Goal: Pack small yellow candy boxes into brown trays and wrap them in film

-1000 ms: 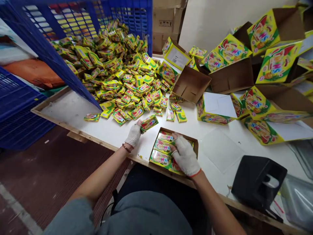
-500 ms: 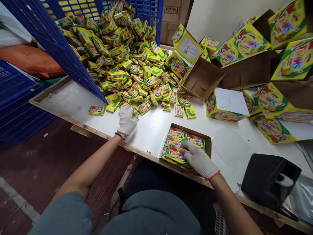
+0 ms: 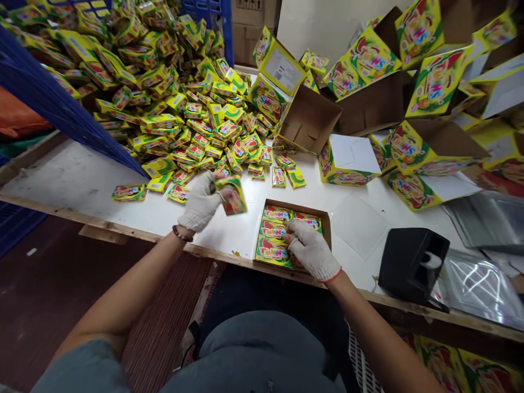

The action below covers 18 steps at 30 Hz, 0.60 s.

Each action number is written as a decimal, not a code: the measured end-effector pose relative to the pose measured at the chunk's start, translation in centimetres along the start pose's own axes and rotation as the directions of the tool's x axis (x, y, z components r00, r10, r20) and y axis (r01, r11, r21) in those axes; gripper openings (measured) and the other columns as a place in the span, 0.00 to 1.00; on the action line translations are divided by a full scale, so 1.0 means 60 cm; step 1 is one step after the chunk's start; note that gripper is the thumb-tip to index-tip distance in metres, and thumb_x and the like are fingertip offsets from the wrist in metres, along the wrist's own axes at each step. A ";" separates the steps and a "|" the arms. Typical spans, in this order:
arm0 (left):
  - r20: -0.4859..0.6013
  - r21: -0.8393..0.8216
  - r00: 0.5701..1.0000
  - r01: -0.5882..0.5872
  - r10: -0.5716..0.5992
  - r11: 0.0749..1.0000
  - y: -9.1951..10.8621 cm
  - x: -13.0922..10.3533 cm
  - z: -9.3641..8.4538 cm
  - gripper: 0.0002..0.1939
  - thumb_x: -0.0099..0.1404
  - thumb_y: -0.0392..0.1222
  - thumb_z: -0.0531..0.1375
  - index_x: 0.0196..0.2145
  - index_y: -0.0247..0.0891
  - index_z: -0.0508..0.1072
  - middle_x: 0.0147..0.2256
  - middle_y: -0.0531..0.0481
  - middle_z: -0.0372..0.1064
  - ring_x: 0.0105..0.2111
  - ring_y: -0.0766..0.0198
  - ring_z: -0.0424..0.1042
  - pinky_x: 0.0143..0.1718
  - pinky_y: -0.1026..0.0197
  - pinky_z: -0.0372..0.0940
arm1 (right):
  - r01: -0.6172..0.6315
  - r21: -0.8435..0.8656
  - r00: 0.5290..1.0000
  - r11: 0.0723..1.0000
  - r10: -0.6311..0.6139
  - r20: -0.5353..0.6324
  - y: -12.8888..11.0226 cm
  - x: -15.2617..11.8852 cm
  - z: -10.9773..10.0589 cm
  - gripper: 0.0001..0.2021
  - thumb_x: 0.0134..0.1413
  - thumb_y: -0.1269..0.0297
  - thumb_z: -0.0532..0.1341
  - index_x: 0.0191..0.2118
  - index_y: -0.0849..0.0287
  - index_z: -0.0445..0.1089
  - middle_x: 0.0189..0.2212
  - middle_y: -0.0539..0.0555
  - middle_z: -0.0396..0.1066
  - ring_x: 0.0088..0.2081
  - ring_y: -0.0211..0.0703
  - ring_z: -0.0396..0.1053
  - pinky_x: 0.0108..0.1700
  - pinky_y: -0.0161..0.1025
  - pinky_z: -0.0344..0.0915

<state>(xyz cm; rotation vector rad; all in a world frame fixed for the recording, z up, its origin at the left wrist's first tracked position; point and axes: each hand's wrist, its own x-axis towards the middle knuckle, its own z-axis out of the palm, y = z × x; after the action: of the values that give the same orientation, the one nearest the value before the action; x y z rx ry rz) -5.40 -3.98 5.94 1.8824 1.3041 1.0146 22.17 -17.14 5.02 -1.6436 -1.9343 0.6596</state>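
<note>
Head view: 1 packet (image 3: 234, 197) in left hand (image 3: 200, 203), right hand (image 3: 313, 252) over shallow box (image 3: 326, 226).
Left fingers pinch the packet, between loose pile (image 3: 164, 123) and shallow box. Right fingers curl over the boxed packets (image 3: 271, 251); whether they grip any, cannot tell. Judgement: light edge grip, packet level, printed face up, suits the rows.

A packing workshop, by its wood-edged worktable (image 3: 82, 169), blue crate (image 3: 65, 109), heaped small packets (image 3: 164, 120) and open printed cartons (image 3: 438, 82).
</note>
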 end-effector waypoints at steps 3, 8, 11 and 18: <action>0.224 -0.288 0.975 0.056 0.011 0.956 0.072 -0.035 0.055 0.28 0.62 0.38 0.63 0.58 0.35 0.61 0.28 0.58 0.63 0.27 0.70 0.65 0.32 0.64 0.66 | 0.081 0.094 0.980 0.992 -0.062 -0.188 -0.022 0.021 -0.024 0.16 0.64 0.60 0.54 0.53 0.59 0.69 0.46 0.59 0.73 0.46 0.49 0.71 0.51 0.46 0.69; 0.406 -0.347 0.904 0.014 0.137 0.938 0.143 -0.061 0.110 0.38 0.56 0.35 0.65 0.63 0.38 0.58 0.33 0.56 0.67 0.32 0.68 0.69 0.36 0.63 0.66 | 0.196 0.191 0.980 0.962 -0.186 -0.065 -0.034 0.038 -0.072 0.27 0.61 0.65 0.56 0.65 0.58 0.60 0.51 0.57 0.72 0.49 0.46 0.71 0.56 0.48 0.68; 0.512 -0.394 0.855 0.142 0.088 0.908 0.143 -0.060 0.131 0.35 0.60 0.40 0.64 0.61 0.36 0.57 0.31 0.55 0.69 0.29 0.67 0.70 0.33 0.63 0.66 | 0.099 0.144 0.990 0.985 -0.082 -0.117 -0.017 0.016 -0.089 0.27 0.62 0.65 0.54 0.67 0.61 0.58 0.43 0.56 0.74 0.44 0.46 0.72 0.53 0.49 0.70; 0.572 -0.071 0.803 -0.153 0.166 0.986 0.138 -0.076 0.174 0.24 0.64 0.40 0.62 0.56 0.38 0.65 0.45 0.45 0.74 0.43 0.57 0.74 0.44 0.55 0.68 | 0.088 -0.075 0.993 0.993 -0.081 0.087 0.009 -0.035 -0.112 0.14 0.59 0.68 0.55 0.48 0.57 0.74 0.40 0.56 0.74 0.43 0.48 0.71 0.48 0.46 0.68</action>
<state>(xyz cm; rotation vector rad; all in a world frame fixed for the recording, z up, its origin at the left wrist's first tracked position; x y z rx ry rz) 6.42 -11.62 6.42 2.0841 0.7788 0.4538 27.31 -18.92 9.54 -1.5932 -2.1024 0.6360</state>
